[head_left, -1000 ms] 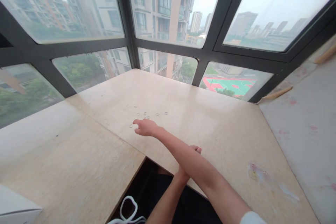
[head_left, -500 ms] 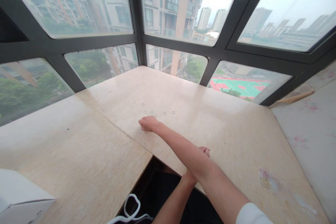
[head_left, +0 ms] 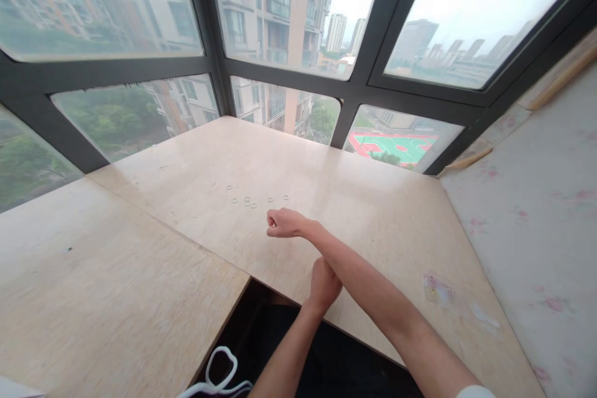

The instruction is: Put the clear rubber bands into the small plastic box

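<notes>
Several small thin rings (head_left: 270, 199) lie scattered on the pale tabletop (head_left: 177, 298). My right hand (head_left: 285, 222) is just on the near side of them, with its fingers curled into a fist. A tiny light spot shows at its curled fingers, too small to name. Under my right forearm, near the table's front edge, is my left hand (head_left: 325, 283). It looks closed, its back toward me, and the forearm partly hides its fingers. Whatever it may hold is hidden.
A clear plastic packet (head_left: 438, 289) lies at the right, near the flowered wall (head_left: 517, 224). A white cord (head_left: 221, 368) loops by the cut-out in the table's front edge. A small dark speck (head_left: 69, 249) is at the left. Dark window frames (head_left: 289, 73) border the back.
The view has turned to the right. My right hand has drawn back from the rings and moved to their right. My left hand has shifted left from behind the right forearm, so more of it shows.
</notes>
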The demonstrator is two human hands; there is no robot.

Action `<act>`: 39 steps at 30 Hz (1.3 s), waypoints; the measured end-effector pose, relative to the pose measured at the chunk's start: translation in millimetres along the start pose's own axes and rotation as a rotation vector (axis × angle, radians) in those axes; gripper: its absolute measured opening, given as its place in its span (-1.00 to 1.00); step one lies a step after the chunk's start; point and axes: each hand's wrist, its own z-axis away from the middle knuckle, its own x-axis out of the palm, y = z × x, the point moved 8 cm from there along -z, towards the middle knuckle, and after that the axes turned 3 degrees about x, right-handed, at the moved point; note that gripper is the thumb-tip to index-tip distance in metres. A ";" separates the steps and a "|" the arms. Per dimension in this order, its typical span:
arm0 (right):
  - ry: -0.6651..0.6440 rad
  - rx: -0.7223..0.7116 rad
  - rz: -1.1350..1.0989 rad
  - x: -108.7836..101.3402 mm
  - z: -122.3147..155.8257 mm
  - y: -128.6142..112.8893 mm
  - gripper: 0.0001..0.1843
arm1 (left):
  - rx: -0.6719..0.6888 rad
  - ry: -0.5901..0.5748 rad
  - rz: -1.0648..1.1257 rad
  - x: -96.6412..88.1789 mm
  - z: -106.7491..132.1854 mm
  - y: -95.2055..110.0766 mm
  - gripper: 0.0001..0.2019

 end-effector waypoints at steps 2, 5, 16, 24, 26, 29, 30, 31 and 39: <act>0.093 0.032 -0.104 -16.9 28.2 15.1 -0.90 | 0.050 0.015 -0.019 -1.6 -2.1 8.7 -0.76; 0.214 0.096 -0.252 -35.7 75.5 40.1 -0.90 | 0.113 0.013 -0.012 -3.6 -2.6 19.4 -0.73; 0.687 0.506 -0.451 -50.3 301.3 141.0 -0.67 | 0.049 -0.081 0.018 1.3 -5.7 11.8 -0.67; 0.948 0.801 -0.269 -49.6 426.4 165.0 -0.63 | 0.031 -0.092 -0.029 1.5 -7.8 11.4 -0.63; 0.910 0.792 -0.239 -44.2 429.9 166.4 -0.65 | 0.030 -0.089 -0.039 0.7 -8.5 12.0 -0.64; 0.754 0.787 -0.192 -33.4 423.5 168.9 -0.69 | 0.031 -0.082 -0.043 -0.9 -8.5 13.5 -0.64; 0.714 0.794 -0.176 -30.9 422.3 169.8 -0.68 | 0.031 -0.078 -0.041 -1.5 -8.3 14.2 -0.64; 0.702 0.800 -0.167 -29.9 422.5 170.4 -0.67 | 0.029 -0.075 -0.037 -2.0 -8.0 14.8 -0.64; 0.823 0.712 -0.218 -22.4 434.7 160.5 -0.65 | -0.011 -0.033 0.014 -4.5 -6.1 13.1 -0.66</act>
